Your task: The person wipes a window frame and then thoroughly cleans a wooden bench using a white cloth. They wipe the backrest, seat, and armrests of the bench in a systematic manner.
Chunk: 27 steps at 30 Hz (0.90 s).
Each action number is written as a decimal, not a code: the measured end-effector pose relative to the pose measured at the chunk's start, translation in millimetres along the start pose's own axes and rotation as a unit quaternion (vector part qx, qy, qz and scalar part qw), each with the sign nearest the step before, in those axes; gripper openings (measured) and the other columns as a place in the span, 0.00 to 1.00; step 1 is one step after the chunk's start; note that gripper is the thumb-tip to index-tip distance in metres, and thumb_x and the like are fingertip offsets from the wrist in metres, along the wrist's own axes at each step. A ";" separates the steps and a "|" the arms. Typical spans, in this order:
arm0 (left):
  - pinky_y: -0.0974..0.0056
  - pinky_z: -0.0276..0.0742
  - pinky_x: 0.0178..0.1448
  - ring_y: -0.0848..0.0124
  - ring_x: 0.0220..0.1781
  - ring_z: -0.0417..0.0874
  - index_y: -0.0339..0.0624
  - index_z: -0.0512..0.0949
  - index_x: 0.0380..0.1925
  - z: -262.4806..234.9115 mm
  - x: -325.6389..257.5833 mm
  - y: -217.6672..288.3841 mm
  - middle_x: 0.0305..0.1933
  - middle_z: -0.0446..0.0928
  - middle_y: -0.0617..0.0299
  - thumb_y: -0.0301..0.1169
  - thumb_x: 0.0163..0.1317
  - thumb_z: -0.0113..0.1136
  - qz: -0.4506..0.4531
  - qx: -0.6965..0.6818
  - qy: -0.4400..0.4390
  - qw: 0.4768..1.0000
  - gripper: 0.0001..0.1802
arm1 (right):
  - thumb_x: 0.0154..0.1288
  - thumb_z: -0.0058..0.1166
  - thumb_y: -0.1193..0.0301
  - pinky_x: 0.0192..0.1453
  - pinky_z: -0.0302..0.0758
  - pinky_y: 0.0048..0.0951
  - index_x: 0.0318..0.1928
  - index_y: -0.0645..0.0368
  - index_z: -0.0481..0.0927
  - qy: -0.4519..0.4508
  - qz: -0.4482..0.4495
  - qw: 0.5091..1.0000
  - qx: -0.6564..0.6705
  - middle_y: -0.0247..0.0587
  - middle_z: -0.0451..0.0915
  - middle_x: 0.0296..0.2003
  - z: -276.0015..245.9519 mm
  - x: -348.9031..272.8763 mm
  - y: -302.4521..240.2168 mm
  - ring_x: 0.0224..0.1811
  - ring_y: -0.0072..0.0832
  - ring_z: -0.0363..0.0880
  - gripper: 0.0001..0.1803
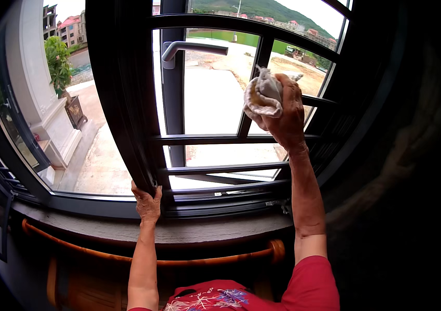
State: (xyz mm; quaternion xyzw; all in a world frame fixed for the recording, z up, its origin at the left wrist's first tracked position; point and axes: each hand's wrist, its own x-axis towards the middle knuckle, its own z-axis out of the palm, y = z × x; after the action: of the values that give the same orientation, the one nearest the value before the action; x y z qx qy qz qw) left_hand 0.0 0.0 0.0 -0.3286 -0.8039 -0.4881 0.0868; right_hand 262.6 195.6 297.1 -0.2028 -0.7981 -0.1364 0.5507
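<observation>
My right hand (288, 119) is raised in front of the barred window and closed on a bunched, pale grey-white cloth (263, 97) with a yellowish fold. The cloth is beside the crossing of the dark window bars (264, 57); I cannot tell whether it touches them. Lower down, my left hand (148, 206) grips the foot of the thick dark upright window frame (122, 88), its thumb on the right side and its fingers on the left. Left of the cloth, a grey window handle (194, 47) points sideways on the sash behind the bars.
Below the window runs a stone sill (205, 231). A wooden chair or bench with a curved top rail (179, 263) stands between me and the sill. Outside, past the glass, are a potted plant (58, 62) and a pale pillar (28, 57). Deep shadow covers the right side.
</observation>
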 end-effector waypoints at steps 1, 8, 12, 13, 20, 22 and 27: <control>0.44 0.76 0.54 0.44 0.62 0.69 0.50 0.41 0.66 0.8 -2.2 -0.2 0.69 0.54 0.46 0.49 0.56 0.63 -0.001 -0.017 -0.008 1.000 0.48 | 0.38 0.74 0.54 0.65 0.64 0.44 0.62 0.64 0.63 -0.059 -0.045 0.997 -0.016 0.51 0.72 0.54 2.7 3.8 5.2 0.59 0.46 0.69 0.52; 0.44 0.74 0.51 0.41 0.55 0.75 0.52 0.41 0.67 -11.1 4.2 -1.6 0.62 0.64 0.43 0.47 0.57 0.63 -0.017 -0.034 -0.019 0.999 0.48 | 0.34 0.72 0.56 0.60 0.65 0.45 0.51 0.58 0.74 -0.185 -0.023 0.969 -0.164 0.48 0.72 0.51 -36.7 7.3 36.1 0.55 0.46 0.70 0.40; 0.45 0.74 0.53 0.43 0.58 0.72 0.52 0.41 0.66 0.1 5.6 -11.1 0.63 0.62 0.44 0.46 0.57 0.63 -0.006 -0.026 -0.012 1.000 0.47 | 0.34 0.74 0.54 0.64 0.60 0.44 0.55 0.52 0.70 -0.107 0.001 0.962 -0.251 0.41 0.73 0.50 -57.5 -13.9 85.1 0.57 0.38 0.71 0.43; 0.45 0.74 0.54 0.44 0.59 0.72 0.52 0.41 0.66 0.3 6.2 -12.1 0.63 0.61 0.44 0.46 0.57 0.63 -0.005 -0.022 -0.014 1.000 0.47 | 0.34 0.75 0.56 0.65 0.59 0.44 0.55 0.52 0.70 -0.110 0.016 0.956 -0.271 0.40 0.73 0.51 -63.9 -16.4 93.2 0.58 0.38 0.70 0.44; 0.45 0.72 0.55 0.44 0.58 0.72 0.52 0.41 0.65 -7.0 6.1 -12.4 0.65 0.58 0.44 0.45 0.57 0.62 -0.011 -0.032 -0.017 0.999 0.46 | 0.29 0.77 0.70 0.68 0.58 0.48 0.56 0.50 0.65 -0.116 0.072 0.917 -0.376 0.36 0.70 0.54 -88.9 -33.2 148.4 0.59 0.37 0.69 0.48; 0.45 0.72 0.55 0.44 0.59 0.71 0.52 0.40 0.65 -4.9 4.2 -7.1 0.64 0.58 0.44 0.44 0.57 0.62 -0.032 -0.036 -0.034 0.998 0.46 | 0.32 0.75 0.71 0.64 0.63 0.45 0.55 0.52 0.66 -0.043 0.035 0.935 -0.350 0.39 0.70 0.53 -85.3 -42.1 160.2 0.57 0.38 0.71 0.44; 0.46 0.71 0.56 0.45 0.61 0.69 0.51 0.41 0.64 -2.2 2.1 6.8 0.64 0.57 0.44 0.43 0.57 0.62 -0.010 -0.044 -0.007 0.999 0.45 | 0.47 0.66 0.55 0.52 0.71 0.43 0.51 0.58 0.69 0.096 -0.025 0.957 -0.273 0.46 0.69 0.50 -53.2 -39.8 132.0 0.49 0.44 0.73 0.33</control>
State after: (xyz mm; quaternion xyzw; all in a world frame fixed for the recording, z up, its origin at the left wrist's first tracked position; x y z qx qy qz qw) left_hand 2.1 1.2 7.0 -0.3272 -0.7856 -0.5215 0.0614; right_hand 381.4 281.5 278.1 -0.3112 -0.6787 -0.3816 0.5449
